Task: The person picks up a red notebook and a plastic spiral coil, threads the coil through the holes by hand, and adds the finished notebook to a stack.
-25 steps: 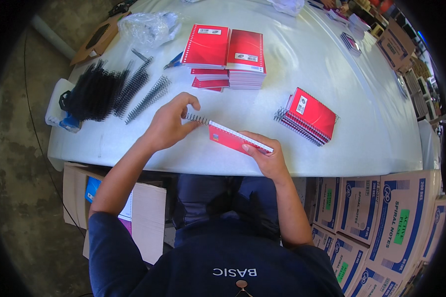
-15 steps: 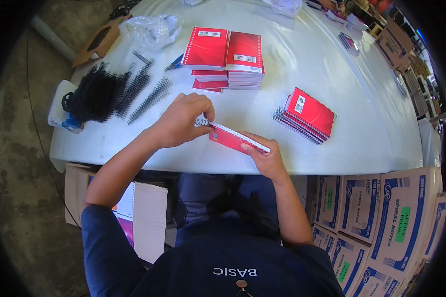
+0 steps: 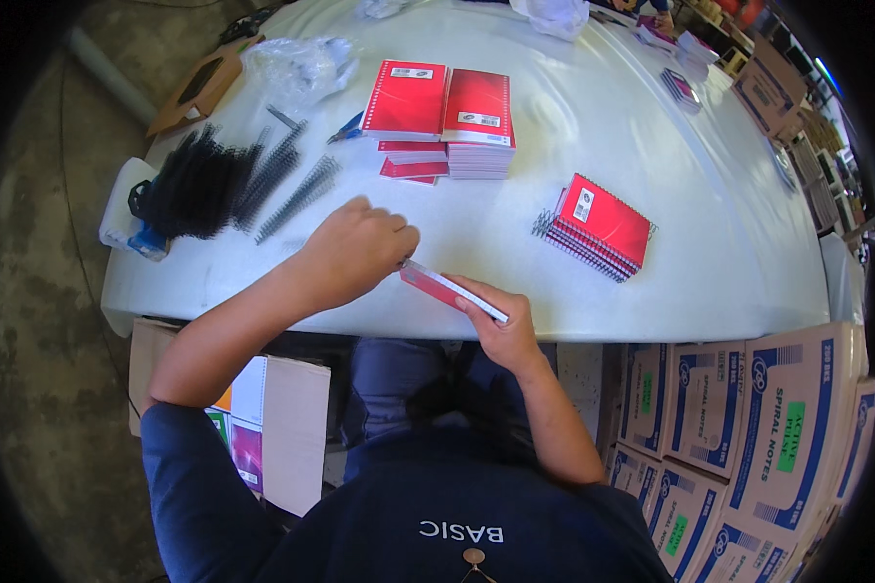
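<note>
My right hand [image 3: 501, 316] grips a thin red notebook [image 3: 439, 287] near its right end, with the white page edge facing up. At the notebook's left end my left hand [image 3: 360, 245] is closed, its knuckles turned up. Its fingers pinch the end of a dark spiral coil [image 3: 404, 261], most of which the hand hides. Beyond my hands stand two stacks of red punched notebooks, a left stack [image 3: 405, 102] and a right stack [image 3: 478, 102]. To the right lies a pile of red notebooks with coils [image 3: 603, 225].
Black spiral coils [image 3: 199, 185] lie heaped at the left beside a white container [image 3: 126, 216]. Blue-handled pliers [image 3: 347, 128] rest by the stacks. Clear plastic wrap [image 3: 301, 68] is at the back. Cardboard cartons [image 3: 792, 428] stand below right, an open box [image 3: 297, 428] below left.
My left hand has turned over, knuckles up, and now covers the coil that showed before. The notebook has shifted slightly left and down and tipped more edge-on.
</note>
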The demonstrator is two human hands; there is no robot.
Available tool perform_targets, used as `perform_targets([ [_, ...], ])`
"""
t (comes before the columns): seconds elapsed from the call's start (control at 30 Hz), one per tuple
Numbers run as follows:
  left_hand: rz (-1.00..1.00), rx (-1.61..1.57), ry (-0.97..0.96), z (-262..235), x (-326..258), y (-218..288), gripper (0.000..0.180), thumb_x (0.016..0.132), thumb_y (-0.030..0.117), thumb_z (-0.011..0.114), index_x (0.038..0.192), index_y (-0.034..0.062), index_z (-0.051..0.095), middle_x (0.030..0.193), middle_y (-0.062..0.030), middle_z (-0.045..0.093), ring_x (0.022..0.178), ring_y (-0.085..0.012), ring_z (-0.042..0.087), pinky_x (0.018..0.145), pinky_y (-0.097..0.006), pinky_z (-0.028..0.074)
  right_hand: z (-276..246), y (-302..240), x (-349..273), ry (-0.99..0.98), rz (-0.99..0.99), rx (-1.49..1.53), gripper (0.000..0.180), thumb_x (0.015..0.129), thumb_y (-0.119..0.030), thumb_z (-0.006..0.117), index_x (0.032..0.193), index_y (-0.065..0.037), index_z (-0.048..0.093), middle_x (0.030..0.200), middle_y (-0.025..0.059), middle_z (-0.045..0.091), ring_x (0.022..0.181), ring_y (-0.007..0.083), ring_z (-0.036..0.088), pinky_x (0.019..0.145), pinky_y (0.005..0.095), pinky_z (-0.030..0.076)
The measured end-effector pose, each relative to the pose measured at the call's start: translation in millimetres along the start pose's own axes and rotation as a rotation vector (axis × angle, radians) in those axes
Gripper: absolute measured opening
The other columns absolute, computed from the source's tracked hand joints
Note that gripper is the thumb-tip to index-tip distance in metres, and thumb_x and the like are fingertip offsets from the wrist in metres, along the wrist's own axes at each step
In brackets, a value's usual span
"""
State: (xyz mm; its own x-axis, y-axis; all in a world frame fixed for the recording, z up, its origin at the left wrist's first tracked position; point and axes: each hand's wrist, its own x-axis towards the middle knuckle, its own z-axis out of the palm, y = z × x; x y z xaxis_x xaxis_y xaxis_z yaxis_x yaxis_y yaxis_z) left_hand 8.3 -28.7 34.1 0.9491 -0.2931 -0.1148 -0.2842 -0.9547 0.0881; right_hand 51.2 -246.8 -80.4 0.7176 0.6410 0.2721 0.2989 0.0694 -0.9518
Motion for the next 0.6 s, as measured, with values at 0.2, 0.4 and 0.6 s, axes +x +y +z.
perform_targets([
  [0.2,0.134,0.201,0.115,4.1,-11.2,-4.0,0.037,0.068,0.029,0.073,0.095,0.0088,0.057,0.098,-0.0053,0.060,0.099,-0.0220,0.055,0.094,-0.045,0.035,11.6,-7.8,-3.3,-0.005,-0.009,-0.042,0.030,0.085,0.002,0.056,0.114,0.000,0.061,0.106,0.0156,0.066,0.094,0.0216,0.065,0.083,0.0276,0.048],
  [0.4,-0.106,0.184,0.581,63.4,-26.7,14.4,0.081,0.068,0.059,0.065,0.130,0.0092,0.048,0.139,-0.0195,0.037,0.133,-0.0377,0.025,0.106,-0.058,0.010,24.7,-9.7,-8.8,0.100,-0.136,-0.096,0.030,0.084,0.004,0.056,0.113,0.001,0.062,0.105,0.0151,0.067,0.093,0.0196,0.065,0.082,0.0274,0.048],
  [0.6,0.107,0.450,0.861,106.2,-44.6,4.3,0.112,0.069,0.087,0.027,0.138,0.0003,0.035,0.142,-0.0374,0.018,0.137,-0.0495,-0.002,0.102,-0.066,-0.009,28.9,-7.2,-13.8,0.037,-0.245,-0.158,0.037,0.078,0.010,0.056,0.114,0.001,0.061,0.108,0.0177,0.065,0.096,0.0284,0.065,0.083,0.0318,0.050],
])
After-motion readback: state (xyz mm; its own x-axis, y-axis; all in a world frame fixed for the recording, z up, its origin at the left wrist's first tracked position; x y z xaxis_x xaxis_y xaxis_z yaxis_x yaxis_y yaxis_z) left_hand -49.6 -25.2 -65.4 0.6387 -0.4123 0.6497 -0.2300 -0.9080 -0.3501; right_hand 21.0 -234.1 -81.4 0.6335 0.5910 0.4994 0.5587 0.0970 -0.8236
